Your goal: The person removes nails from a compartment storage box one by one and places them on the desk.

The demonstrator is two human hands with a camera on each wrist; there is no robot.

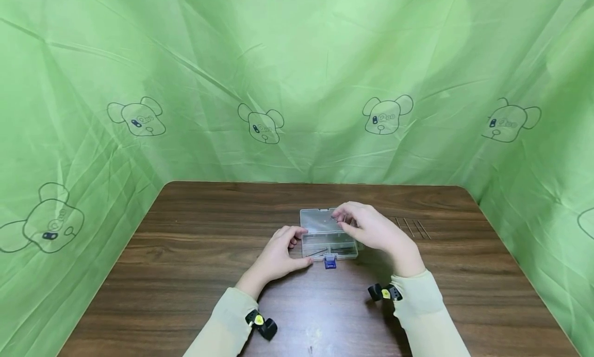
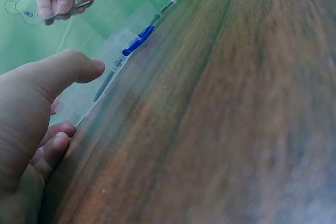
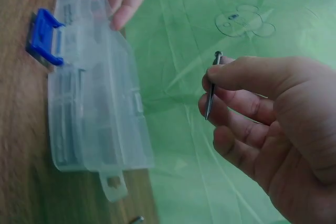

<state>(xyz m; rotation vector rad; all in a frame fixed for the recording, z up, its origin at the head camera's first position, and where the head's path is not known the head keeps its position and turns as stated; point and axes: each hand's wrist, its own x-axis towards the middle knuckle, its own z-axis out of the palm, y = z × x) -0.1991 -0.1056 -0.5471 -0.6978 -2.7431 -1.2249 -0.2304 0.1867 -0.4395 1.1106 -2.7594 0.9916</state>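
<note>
A clear plastic compartment box (image 1: 327, 233) stands on the table, its lid (image 1: 317, 220) tipped back and a blue latch (image 1: 330, 263) at its front. My left hand (image 1: 280, 251) grips the box's left end, thumb at the near corner and fingers along the side. Above the box's right part, my right hand (image 1: 368, 228) pinches a metal nail (image 3: 211, 90) between thumb and fingertips. In the right wrist view the nail's head is up and its point down. Nails (image 1: 344, 250) lie inside the box's compartments.
Several more nails (image 1: 409, 227) lie on the brown wooden table (image 1: 209, 217) to the right of the box. A green curtain (image 1: 306, 63) printed with mouse-like heads hangs behind and at both sides.
</note>
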